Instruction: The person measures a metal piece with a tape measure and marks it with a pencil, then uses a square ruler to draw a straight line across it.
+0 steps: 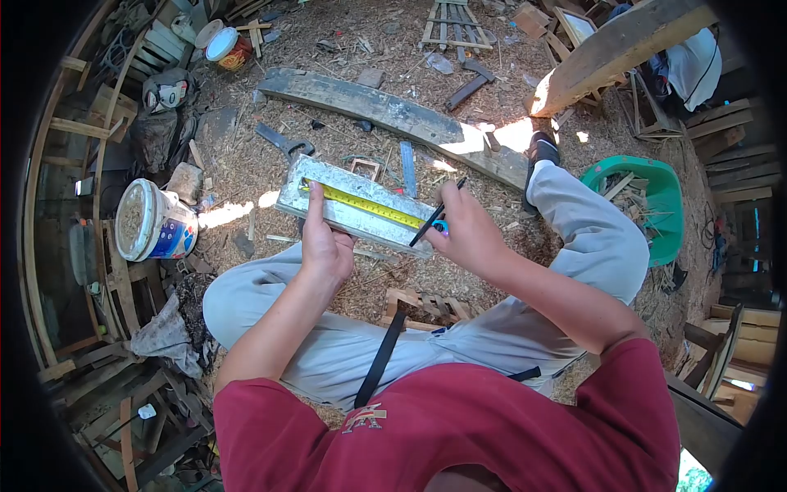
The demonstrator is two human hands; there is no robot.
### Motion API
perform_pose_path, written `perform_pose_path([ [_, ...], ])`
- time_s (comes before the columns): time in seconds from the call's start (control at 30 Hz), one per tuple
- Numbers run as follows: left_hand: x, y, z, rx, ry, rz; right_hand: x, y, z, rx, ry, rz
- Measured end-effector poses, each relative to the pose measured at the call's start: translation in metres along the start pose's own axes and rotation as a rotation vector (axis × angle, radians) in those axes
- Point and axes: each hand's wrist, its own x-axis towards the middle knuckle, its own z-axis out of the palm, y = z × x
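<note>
My left hand [325,250] grips a pale, weathered wooden board [361,220] from its near side, its thumb pressing the end of a yellow tape measure blade [373,205]. The blade lies extended along the board's length. At the board's right end, my right hand [469,234] pinches a black pencil or pen [434,217], slanted across the blade. Just under these fingers shows a small blue and dark part, probably the tape measure's case, mostly hidden by the hand. The board is held above the ground, in front of my bent legs.
A handsaw [283,141] and a metal ruler [407,168] lie beyond the board, before a long heavy beam [369,107]. Left stands a white bucket [139,220]; right, a green tub [670,209] with wood scraps. A thick slanted timber [619,53] rises at upper right. Shavings cover the ground.
</note>
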Motion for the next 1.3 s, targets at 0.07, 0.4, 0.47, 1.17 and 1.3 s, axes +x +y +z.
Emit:
perform_pose_path([
  [0.07,0.001,-0.001,0.000,0.005,0.003,0.002,-0.001,-0.002,-0.001,-0.026,0.027,-0.077],
  [0.4,-0.003,0.002,0.005,-0.007,0.021,-0.052,0.003,-0.008,0.004,-0.160,0.233,-0.555],
  [0.47,-0.005,0.001,0.007,0.001,0.017,-0.057,0.003,-0.009,0.004,-0.170,0.241,-0.574],
  [1.17,-0.009,-0.004,0.008,0.029,-0.050,-0.086,0.009,-0.016,0.002,-0.048,0.197,-0.895],
  [1.3,-0.012,-0.005,0.010,0.019,-0.047,-0.086,0.006,-0.019,0.003,-0.091,0.173,-0.817],
])
